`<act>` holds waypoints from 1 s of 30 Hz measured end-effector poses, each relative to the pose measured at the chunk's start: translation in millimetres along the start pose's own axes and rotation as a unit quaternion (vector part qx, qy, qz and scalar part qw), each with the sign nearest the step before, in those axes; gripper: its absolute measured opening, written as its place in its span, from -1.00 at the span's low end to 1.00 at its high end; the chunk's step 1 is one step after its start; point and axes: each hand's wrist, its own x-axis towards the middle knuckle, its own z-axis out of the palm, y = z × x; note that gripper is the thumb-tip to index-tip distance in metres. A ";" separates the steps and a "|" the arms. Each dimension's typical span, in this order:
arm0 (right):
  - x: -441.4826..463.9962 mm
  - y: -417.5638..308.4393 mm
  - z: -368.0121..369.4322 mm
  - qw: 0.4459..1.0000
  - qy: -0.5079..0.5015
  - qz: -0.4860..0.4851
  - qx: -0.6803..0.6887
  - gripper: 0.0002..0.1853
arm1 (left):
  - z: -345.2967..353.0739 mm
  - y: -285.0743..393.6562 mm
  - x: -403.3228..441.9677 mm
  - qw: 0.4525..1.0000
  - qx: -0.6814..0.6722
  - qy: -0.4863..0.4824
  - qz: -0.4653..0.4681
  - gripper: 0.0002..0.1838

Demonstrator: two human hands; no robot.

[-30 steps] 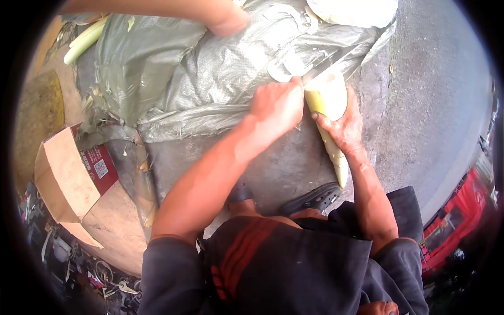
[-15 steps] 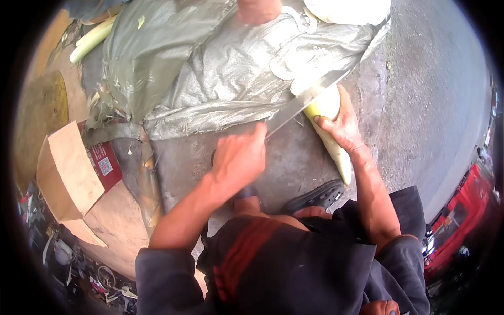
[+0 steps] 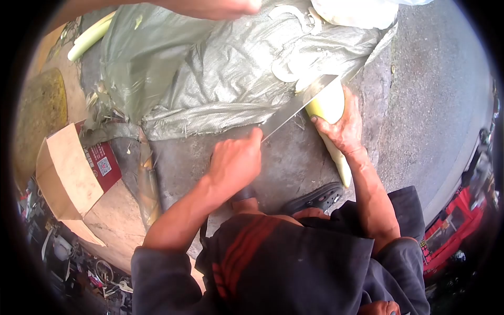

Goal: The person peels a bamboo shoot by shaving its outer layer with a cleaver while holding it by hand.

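Note:
My left hand (image 3: 236, 160) is closed around the handle of a long, wide-bladed knife (image 3: 294, 109). Its blade slants up to the right and lies against the upper part of a peeled bamboo shoot (image 3: 336, 155), pale with a yellow-green side. My right hand (image 3: 344, 126) grips that shoot from the right, its thumb across the front and the other fingers partly hidden behind. The tapered tip of the shoot points down towards my shoe (image 3: 315, 198). Pale peelings (image 3: 283, 68) lie just beyond the blade on a woven plastic sack (image 3: 226, 79).
Another person's forearm and hand (image 3: 210, 7) reach in at the top. A white bag (image 3: 357, 13) lies at the upper right, and pale green stalks (image 3: 92, 37) at the upper left. On the left are an opened cardboard box (image 3: 73, 173) and a brown husk (image 3: 148, 184).
The knife and my left hand have moved slightly down and left. My right hand still holds the bamboo shoot. The other person's forearm has come further into view at the top.

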 end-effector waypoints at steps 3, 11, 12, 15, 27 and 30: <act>1.8 10.1 2.4 1.000 0.009 -0.013 -0.003 0.02 | 0.5 1.1 -3.3 1.000 -0.021 0.011 0.007 -0.88; 5.0 12.3 1.1 1.000 -0.010 -0.003 -0.004 0.06 | -19.5 11.6 -14.9 0.999 -0.023 -0.006 0.021 -0.86; 5.3 13.1 1.1 1.000 -0.012 -0.001 -0.003 0.06 | -19.1 13.5 -10.4 1.000 -0.020 -0.012 0.022 -0.85; 4.2 15.5 0.5 1.000 -0.011 -0.006 -0.008 0.06 | -10.1 15.4 2.6 1.000 0.005 -0.017 0.012 -0.83; 4.7 12.9 -1.2 1.000 -0.009 -0.001 0.003 0.06 | 10.4 27.8 57.3 1.000 0.012 -0.005 0.020 -0.86; 6.4 15.1 -1.2 1.000 -0.006 -0.003 0.007 0.04 | 16.4 34.9 62.3 0.996 0.052 0.056 0.046 -0.93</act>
